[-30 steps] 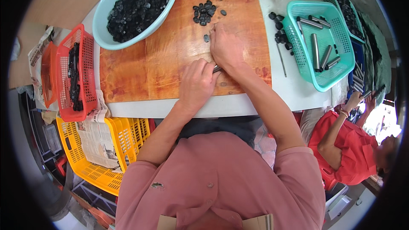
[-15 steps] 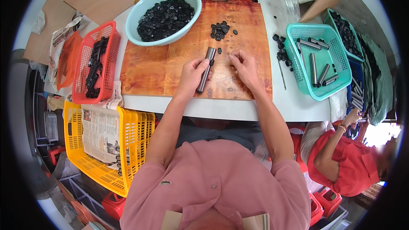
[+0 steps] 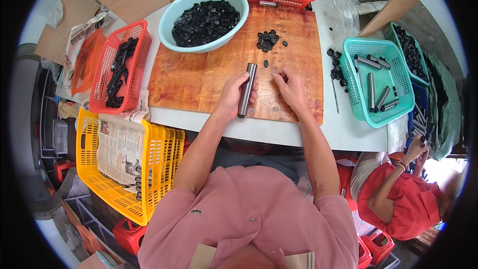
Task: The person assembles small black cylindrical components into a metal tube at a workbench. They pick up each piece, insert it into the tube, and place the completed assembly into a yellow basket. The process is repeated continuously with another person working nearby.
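The person sits at a wooden board (image 3: 199, 82) with a dark metal tube (image 3: 247, 89) in the left hand (image 3: 234, 92). The hand is wrapped around the lower half of the tube, fingers closed on it, so that the tube points away from the body and its upper end stands clear above the board. The right hand (image 3: 290, 85) lies just beside it on the board, fingers curled loosely and tips down on the wood; whether it pinches one of the small black pieces cannot be told. A single black piece (image 3: 266, 63) lies just ahead of it, and a small heap of black pieces (image 3: 268, 40) sits farther up the board.

As a judgement, the work looks well short of its end. The pale green bowl (image 3: 172, 20) at the top of the board is full of the same black pieces, and the red basket (image 3: 303, 0) behind the board is lined with more tubes. The teal basket (image 3: 351, 77) to the right holds only a handful of tubes, with loose black pieces (image 3: 333, 65) beside it. A red basket (image 3: 137, 45) of black parts stands to the left, and a yellow crate (image 3: 169, 144) with newspaper sits below the table edge. Another person in red works at the lower right.
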Demonstrator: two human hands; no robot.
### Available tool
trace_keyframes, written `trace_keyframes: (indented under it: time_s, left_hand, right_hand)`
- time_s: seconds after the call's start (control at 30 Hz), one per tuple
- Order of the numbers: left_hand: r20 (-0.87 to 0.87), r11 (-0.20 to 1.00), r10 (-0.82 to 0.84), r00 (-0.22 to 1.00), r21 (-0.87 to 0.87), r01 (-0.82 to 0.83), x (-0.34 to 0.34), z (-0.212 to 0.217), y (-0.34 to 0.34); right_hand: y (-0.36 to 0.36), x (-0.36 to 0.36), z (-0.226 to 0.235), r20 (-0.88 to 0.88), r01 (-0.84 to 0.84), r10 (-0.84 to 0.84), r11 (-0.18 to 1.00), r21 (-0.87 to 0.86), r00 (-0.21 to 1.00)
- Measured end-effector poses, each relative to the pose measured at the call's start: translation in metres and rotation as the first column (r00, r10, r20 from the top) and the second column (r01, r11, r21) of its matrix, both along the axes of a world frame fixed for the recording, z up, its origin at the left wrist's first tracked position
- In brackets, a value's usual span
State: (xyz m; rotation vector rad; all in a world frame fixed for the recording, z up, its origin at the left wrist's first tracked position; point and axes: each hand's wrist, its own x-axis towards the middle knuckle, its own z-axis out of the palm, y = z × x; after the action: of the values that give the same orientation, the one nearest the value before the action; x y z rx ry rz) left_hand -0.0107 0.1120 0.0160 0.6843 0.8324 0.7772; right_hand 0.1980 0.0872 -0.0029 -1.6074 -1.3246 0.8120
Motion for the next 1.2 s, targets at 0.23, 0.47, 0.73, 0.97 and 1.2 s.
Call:
trace_keyframes:
  time_s: [0.23,0.47,0.73,0.97,1.2]
  left_hand:
    - [-0.034,0.999,0.023,0.999,0.025,-0.022,0.005,-0.007,0.000]
    - [-0.074,0.996,-0.014,0.997,0.092,0.020,0.003,-0.010,-0.001]
    - [-0.058,0.998,-0.042,0.997,0.039,0.044,0.004,0.003,-0.002]
    - [-0.025,0.999,-0.044,0.999,0.008,0.044,0.001,0.000,-0.001]
    - [-0.051,0.999,-0.010,0.999,0.043,0.012,0.004,-0.004,-0.004]
  right_hand:
    - [-0.001,-0.001,-0.002,-0.018,0.000,0.000,1.000,0.004,1.000]
    - [0.000,-0.001,-0.002,-0.034,-0.004,0.004,1.000,-0.023,0.999]
    - [0.000,-0.001,-0.001,-0.012,0.006,-0.006,1.000,0.007,1.000]
    - [-0.001,-0.001,-0.002,0.001,-0.002,0.002,0.999,0.040,1.000]
    - [-0.001,-0.001,0.000,0.040,0.002,-0.003,0.999,0.043,0.999]
